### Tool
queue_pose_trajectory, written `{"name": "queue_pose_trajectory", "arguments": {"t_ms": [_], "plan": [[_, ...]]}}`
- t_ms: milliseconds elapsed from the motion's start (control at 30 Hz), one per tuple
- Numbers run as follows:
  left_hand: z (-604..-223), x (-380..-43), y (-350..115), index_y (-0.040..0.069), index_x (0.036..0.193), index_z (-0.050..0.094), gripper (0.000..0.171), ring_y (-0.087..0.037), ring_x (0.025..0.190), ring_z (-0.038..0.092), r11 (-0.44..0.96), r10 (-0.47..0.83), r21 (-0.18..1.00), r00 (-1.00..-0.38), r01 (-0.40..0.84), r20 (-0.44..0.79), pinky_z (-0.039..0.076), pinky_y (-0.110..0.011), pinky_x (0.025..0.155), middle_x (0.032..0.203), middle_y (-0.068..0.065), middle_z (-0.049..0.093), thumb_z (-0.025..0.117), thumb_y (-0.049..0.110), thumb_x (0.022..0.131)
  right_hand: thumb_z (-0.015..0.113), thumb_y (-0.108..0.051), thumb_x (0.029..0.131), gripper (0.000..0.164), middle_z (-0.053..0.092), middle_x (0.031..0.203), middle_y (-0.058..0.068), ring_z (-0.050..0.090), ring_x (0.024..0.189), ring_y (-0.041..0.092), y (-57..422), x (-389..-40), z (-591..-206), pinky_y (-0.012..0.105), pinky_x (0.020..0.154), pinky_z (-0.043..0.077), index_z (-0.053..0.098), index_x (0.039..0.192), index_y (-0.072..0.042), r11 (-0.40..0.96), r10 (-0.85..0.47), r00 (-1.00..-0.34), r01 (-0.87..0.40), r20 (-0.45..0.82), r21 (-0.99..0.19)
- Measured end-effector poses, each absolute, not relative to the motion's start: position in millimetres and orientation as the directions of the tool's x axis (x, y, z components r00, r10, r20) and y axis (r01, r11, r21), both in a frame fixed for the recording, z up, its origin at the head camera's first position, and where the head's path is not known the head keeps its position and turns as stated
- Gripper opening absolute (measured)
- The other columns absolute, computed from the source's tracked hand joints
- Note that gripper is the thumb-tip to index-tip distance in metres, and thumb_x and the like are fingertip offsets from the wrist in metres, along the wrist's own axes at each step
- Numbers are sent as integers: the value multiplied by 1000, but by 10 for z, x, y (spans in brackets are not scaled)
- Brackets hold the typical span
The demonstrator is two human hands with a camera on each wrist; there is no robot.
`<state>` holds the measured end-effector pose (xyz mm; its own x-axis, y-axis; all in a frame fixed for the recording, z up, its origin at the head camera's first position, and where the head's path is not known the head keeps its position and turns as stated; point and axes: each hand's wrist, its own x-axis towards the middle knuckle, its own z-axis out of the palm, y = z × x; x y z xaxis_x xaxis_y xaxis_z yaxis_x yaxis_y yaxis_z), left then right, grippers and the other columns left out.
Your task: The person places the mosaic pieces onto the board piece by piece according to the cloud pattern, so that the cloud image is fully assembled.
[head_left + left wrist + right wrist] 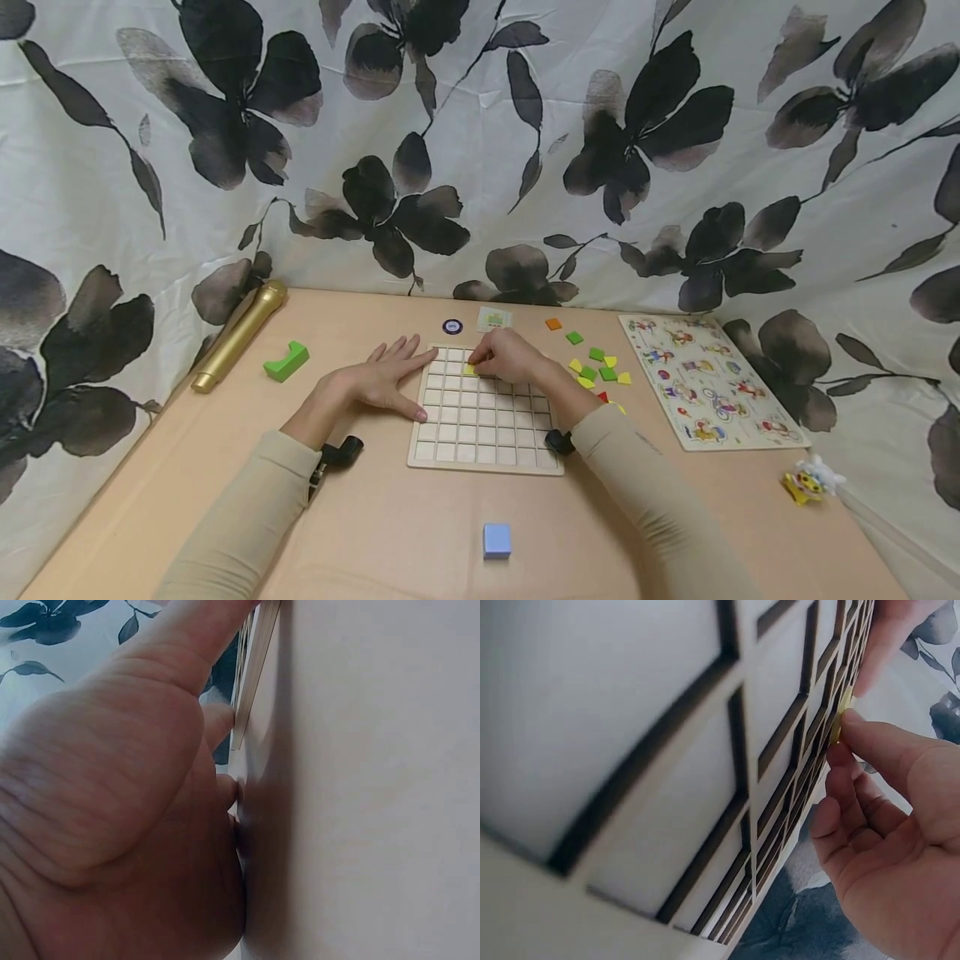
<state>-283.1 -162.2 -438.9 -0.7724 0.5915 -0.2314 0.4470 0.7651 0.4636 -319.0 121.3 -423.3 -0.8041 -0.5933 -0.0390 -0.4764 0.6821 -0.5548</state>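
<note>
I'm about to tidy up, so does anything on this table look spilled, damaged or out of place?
Nothing looks spilled or damaged. The one untidy spot is the loose coloured tiles, scattered at mixed angles right of the grid board; that's probably just work in progress, since the right hand pinches a yellow tile at the board.

My arms (243, 512) stretched forward, my left hand (382, 385) with fingers extended, thumb spread wide, my right hand (510, 357) pinching thumb to fingertip, other fingers curled
</note>
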Motion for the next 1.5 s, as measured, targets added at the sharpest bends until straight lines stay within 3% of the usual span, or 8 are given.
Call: {"name": "queue_pose_trajectory", "arguments": {"t_ms": [233,400,567,833,967,1133,1333,1500], "plan": [[-4393,-2835,-1626,21,169,17,120,-43,162,-8,770,586,459,-776,444,-234,-4,-65,128,175,-20,-6,80,68,78,75,-15,96,32,72,120,10,67,90,18,1309,-3187,-4163,33,81,57,75,127,-5,665,-606,-795,-517,16,-539],[-4378,-2832,-1627,22,169,17,120,-42,162,-8,773,584,453,-777,444,-236,-5,-64,128,175,-19,-6,80,68,78,71,-24,101,44,61,138,17,63,99,26,1536,-3298,-4111,40,79,55,65,141,-7,659,-486,-865,-456,124,-598],[-4383,-2830,-1640,21,169,17,120,-43,162,-8,768,589,458,-775,448,-230,-5,-64,128,175,-20,-6,80,68,78,66,-26,104,47,51,150,11,55,125,35,1830,-3477,-4134,50,94,53,58,148,-14,683,-309,-941,-321,138,-656],[-4399,-2828,-1642,22,169,17,121,-43,162,-8,770,586,458,-777,445,-229,-5,-64,128,175,-20,-5,80,69,77,59,-13,106,47,41,158,27,49,142,44,2226,-3651,-4264,56,115,45,51,150,2,753,-227,-972,-215,62,-622],[-4407,-2840,-1621,23,169,17,121,-42,162,-8,771,587,453,-776,448,-230,-5,-64,128,175,-19,-5,80,70,77,60,-4,104,44,52,153,25,48,143,42,2320,-3690,-4301,55,119,41,55,147,3,816,-261,-965,-228,13,-531],[-4404,-2844,-1625,24,169,16,120,-42,162,-9,771,589,446,-775,455,-227,-5,-63,128,175,-19,-6,79,70,77,63,-8,103,31,66,133,19,61,125,36,2333,-3730,-4325,53,111,49,70,133,-3,894,-245,-969,-222,-10,-389],[-4409,-2847,-1635,22,169,17,121,-43,162,-8,765,590,461,-775,449,-224,-5,-65,128,175,-20,-6,81,68,77,68,-11,101,14,67,113,14,60,103,31,2340,-3724,-4319,48,97,52,70,114,-6,899,-232,-973,-218,10,-380],[-4429,-2853,-1642,22,169,17,120,-43,161,-8,763,593,463,-773,450,-225,-5,-65,128,175,-20,-6,80,69,78,71,-12,99,10,68,105,11,60,96,29,2354,-3701,-4287,45,90,52,70,108,-8,877,-247,-968,-244,46,-413]]}}
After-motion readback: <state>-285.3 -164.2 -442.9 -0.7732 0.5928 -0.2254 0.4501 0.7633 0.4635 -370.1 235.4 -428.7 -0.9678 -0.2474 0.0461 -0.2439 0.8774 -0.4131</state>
